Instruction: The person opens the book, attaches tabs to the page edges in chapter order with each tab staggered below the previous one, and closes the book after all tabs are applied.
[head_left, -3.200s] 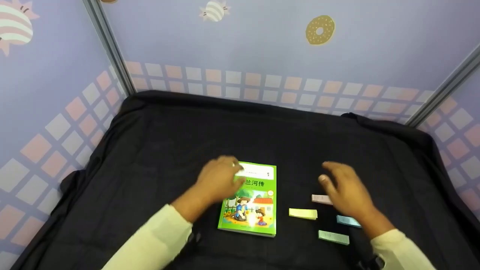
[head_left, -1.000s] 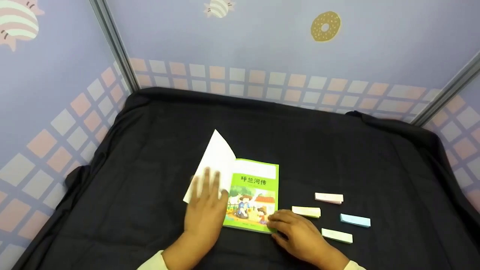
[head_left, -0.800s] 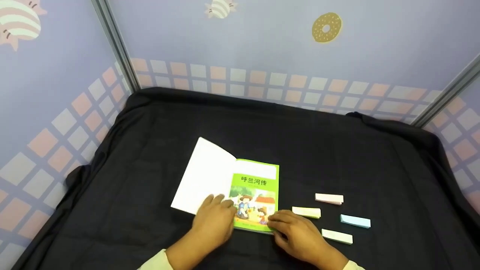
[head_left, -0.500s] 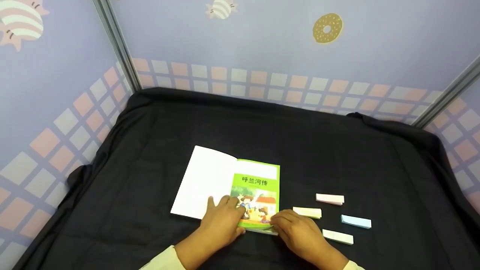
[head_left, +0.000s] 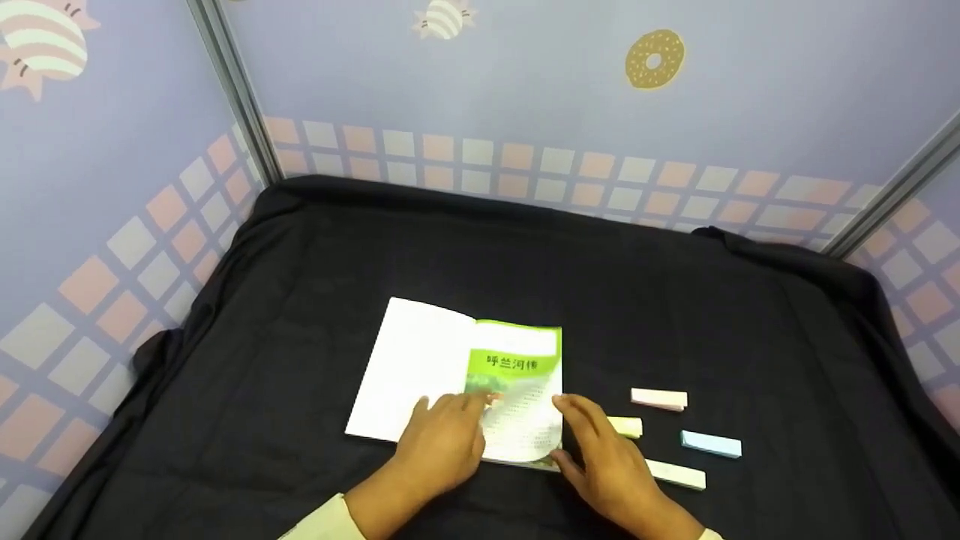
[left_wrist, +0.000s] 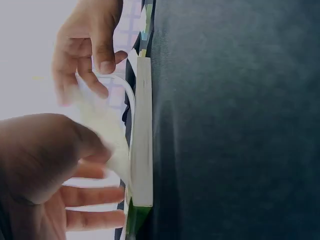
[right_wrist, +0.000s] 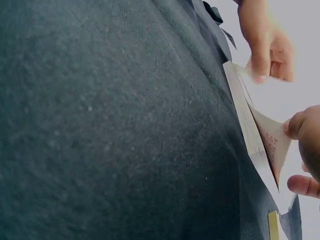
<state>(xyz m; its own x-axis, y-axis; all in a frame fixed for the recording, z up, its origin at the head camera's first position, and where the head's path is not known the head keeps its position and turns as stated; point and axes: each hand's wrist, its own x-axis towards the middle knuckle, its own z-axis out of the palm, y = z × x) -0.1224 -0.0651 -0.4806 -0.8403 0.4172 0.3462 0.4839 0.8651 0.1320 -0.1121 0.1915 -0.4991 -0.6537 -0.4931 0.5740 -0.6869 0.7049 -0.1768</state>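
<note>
A green paperback book point(head_left: 517, 341) lies with its white inside cover point(head_left: 409, 360) spread to the left. The picture page is curled up at its lower right, and its printed underside point(head_left: 521, 424) shows. My left hand point(head_left: 442, 442) rests low on the book by the spine; its fingers lie fairly straight against the curling page in the left wrist view, with the thumb point(left_wrist: 95, 147) blurred over it. On the book's right edge, my right hand point(head_left: 604, 454) has thumb and forefinger spread. Its thumb point(right_wrist: 295, 125) touches the lifted page's edge in the right wrist view.
Right of the book lie small strips of paper: a pink strip point(head_left: 658, 398), a blue strip point(head_left: 711, 444), a pale green strip point(head_left: 677, 474) and a yellow strip point(head_left: 628, 427). My right hand partly covers the last two. Black cloth point(head_left: 585, 277) covers the table, with patterned walls point(head_left: 517, 75) around.
The cover has been turned over to the left and now lies flatter. The picture page's lower right corner has been lifted and curled leftward. My right hand's fingers have spread at the edge.
</note>
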